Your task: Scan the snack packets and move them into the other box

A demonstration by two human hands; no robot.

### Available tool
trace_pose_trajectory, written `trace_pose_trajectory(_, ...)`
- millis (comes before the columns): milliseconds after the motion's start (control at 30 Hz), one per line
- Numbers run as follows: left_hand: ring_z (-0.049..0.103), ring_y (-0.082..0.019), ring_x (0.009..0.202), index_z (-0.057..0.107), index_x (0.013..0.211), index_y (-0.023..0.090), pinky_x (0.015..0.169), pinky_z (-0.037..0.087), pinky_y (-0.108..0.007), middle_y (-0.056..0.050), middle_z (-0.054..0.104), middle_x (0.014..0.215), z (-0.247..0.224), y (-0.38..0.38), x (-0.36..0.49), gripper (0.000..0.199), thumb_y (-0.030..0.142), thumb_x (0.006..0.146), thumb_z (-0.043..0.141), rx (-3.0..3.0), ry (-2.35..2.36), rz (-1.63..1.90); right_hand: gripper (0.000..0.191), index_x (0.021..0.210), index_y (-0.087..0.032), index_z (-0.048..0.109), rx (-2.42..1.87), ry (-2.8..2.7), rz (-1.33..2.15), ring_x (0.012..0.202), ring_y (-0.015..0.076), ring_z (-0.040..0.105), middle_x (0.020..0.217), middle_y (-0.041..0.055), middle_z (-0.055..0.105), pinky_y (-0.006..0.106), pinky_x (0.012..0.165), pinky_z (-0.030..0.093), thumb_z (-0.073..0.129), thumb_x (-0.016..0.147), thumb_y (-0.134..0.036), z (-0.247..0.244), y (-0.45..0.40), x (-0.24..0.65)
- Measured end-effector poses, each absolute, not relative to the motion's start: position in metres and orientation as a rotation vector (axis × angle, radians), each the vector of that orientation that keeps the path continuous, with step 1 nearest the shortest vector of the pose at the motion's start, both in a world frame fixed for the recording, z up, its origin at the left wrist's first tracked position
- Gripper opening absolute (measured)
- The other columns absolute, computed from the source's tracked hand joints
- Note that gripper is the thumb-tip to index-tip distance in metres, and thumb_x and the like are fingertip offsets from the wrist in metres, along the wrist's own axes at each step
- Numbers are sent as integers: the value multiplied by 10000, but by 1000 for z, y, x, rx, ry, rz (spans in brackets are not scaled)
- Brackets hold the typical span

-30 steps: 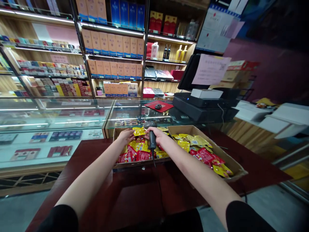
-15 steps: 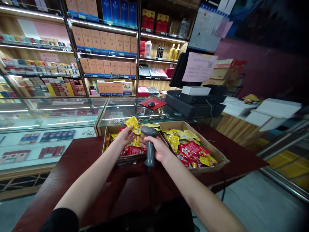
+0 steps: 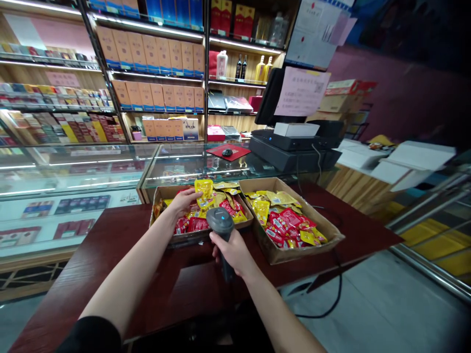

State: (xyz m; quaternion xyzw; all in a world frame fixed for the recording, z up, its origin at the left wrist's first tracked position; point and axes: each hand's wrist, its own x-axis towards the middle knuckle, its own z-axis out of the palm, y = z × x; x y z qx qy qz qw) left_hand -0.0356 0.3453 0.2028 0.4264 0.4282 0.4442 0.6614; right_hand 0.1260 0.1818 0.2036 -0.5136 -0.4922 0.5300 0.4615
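My left hand (image 3: 185, 201) pinches a small yellow snack packet (image 3: 204, 190) by its side, holding it up over the left cardboard box (image 3: 154, 215). Wrapped around the handle of a dark grey barcode scanner (image 3: 220, 220) is my right hand (image 3: 232, 250); the scanner's head points forward, toward the packet and that box. Red and yellow packets (image 3: 196, 224) fill the left box. Beside it, the right cardboard box (image 3: 294, 256) holds more red packets (image 3: 289, 223) and yellow packets (image 3: 260, 211). My palms hide parts of the packet and the handle.
Both boxes stand on a dark red wooden table (image 3: 121, 235). Behind are a glass display counter (image 3: 172, 171), a mouse (image 3: 227, 152) on a red mat, and a monitor (image 3: 270, 98) with a paper sign. A black cable (image 3: 336, 294) hangs at the right.
My right hand has drawn the scanner back and down toward me, its head now tilted forward. My left hand, still with the yellow packet, has shifted slightly, and the packet stands more upright.
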Motion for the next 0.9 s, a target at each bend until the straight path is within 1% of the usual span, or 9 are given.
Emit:
trace_pose_trajectory(133,673,-171,687,673,1021,163,591,552,-271,-82,706,923,208,342,-36,419,261,633,795,951,937,1041,257,614,-170,505,-1296,-1249,1268,317,83,433,409,-39,488,188,334,350,583,740,-380,207,180,121)
trace_pose_trajectory(300,672,-175,725,678,1024,167,611,546,-262,-81,709,936,207,342,-37,455,242,597,815,923,929,1049,256,577,-184,479,-1299,-1253,1270,314,84,414,390,-47,458,193,331,344,578,733,-361,205,183,113)
trace_pose_trajectory(467,671,-180,747,682,982,175,644,554,-289,-74,708,941,206,344,-38,378,227,624,792,888,931,1050,245,613,-188,490,-1331,-1238,1283,310,87,407,395,-49,467,202,330,346,588,723,-383,203,185,110)
trace_pose_trajectory(633,673,-189,747,683,965,176,620,552,-283,-81,709,932,206,343,-38,327,222,652,768,873,945,1038,249,604,-190,479,-1349,-1255,1265,312,88,408,389,-48,462,201,333,347,592,722,-379,207,182,110)
trace_pose_trajectory(800,674,-176,731,671,1023,173,604,539,-256,-87,709,928,206,343,-37,393,227,648,775,877,958,1035,250,595,-192,478,-1338,-1259,1265,309,87,407,390,-47,461,201,329,346,597,722,-372,205,181,112)
trace_pose_trajectory(900,678,-186,739,663,1038,152,619,537,-260,-106,708,914,206,344,-37,436,232,630,792,890,945,1014,256,601,-191,483,-1324,-1269,1253,312,89,412,397,-45,466,199,324,342,594,729,-383,202,182,113)
